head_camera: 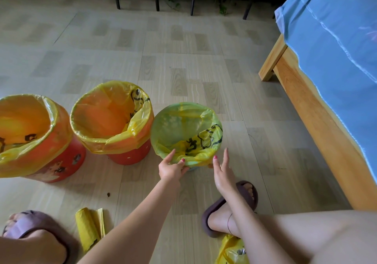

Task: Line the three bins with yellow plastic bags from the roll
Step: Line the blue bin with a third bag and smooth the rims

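Now left hand (pixel 171 169) fingers pinch the upright green bin's (pixel 163 129) bag; right hand (pixel 223 171) fingers straight.

- Left hand (pixel 172 168) reaching forward from lower left, bare forearm stretched out, palm turned inward.
- Thumb and fingers curled, pinching thin yellow plastic at near rim; painted nails showing.
- Right hand (pixel 221 169) just beside, to the right, fingers straight and together, pointing forward, thumb up.
- Right fingertips close to the plastic; contact unclear.
- Right forearm bare, angled in from lower right.
- Hands near each other, apart.
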